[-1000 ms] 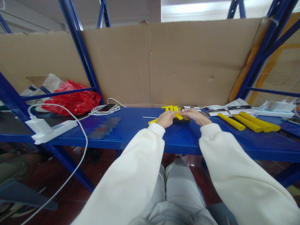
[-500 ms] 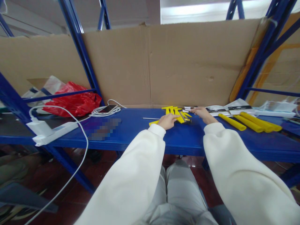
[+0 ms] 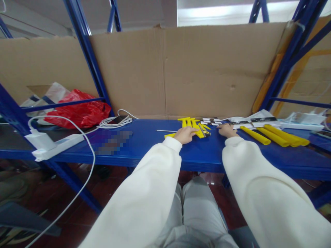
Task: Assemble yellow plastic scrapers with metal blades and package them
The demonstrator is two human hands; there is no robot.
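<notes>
My left hand (image 3: 185, 135) is closed around a yellow scraper-like tool (image 3: 200, 133), whose broad end with a grey strip and a dark tip shows to the right of my fingers. A yellow end (image 3: 169, 135) shows left of the same hand. Several T-shaped yellow pieces (image 3: 188, 120) lie just behind it. To the right, my right hand (image 3: 227, 131) is low over the table with fingers bent together; whatever they pinch is too small to make out. Black-and-white strips (image 3: 210, 120) lie between the hands, towards the back.
Several yellow tubes (image 3: 278, 136) lie on the blue table (image 3: 150, 151) at right, before white sheets with black bands (image 3: 263, 119). A thin metal rod (image 3: 165, 131) is left of my hands. Coiled white cable (image 3: 116, 121), a red bag (image 3: 80, 108) and a power strip (image 3: 63, 146) stand left. Cardboard (image 3: 196, 72) closes the back.
My right hand has moved to the right and slightly nearer, away from the black-and-white strips, and its fingers point lower. My left hand stays on the yellow tool.
</notes>
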